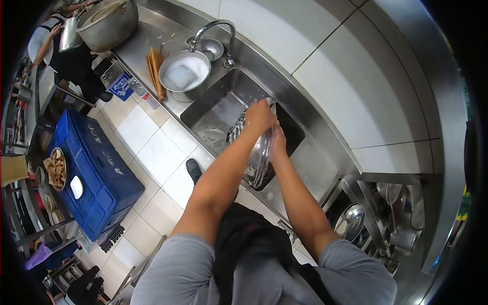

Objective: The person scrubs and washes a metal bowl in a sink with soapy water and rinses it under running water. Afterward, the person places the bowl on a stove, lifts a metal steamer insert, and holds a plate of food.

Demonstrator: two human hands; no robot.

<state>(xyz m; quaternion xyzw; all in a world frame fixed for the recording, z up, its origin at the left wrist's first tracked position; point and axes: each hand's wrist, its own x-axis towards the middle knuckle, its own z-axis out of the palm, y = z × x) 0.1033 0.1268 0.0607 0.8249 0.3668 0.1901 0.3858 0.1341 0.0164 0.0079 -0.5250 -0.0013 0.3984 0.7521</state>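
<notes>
Over the rectangular stainless-steel sink basin [223,109], the right hand [277,140] is closed along the side of a round, shiny, clear-looking vessel [260,157], which stands tilted within the basin opening. The left hand [261,117] is curled near the vessel's upper end; whether it holds a scrubber cannot be told.

Caution: streaks that look like suds may reduce grip. If the right hand loosens, the vessel could slide and strike the basin wall. The round silver metal bowl of white foam [189,95] stands just beside the basin; an elbow or vessel knock could spill it.

Visibility: the left forearm covers part of the vessel, and its underside is hidden. Its material, glass or polished metal, is uncertain. Most fingertips are obscured, and the basin's far corner is in dark shadow.
</notes>
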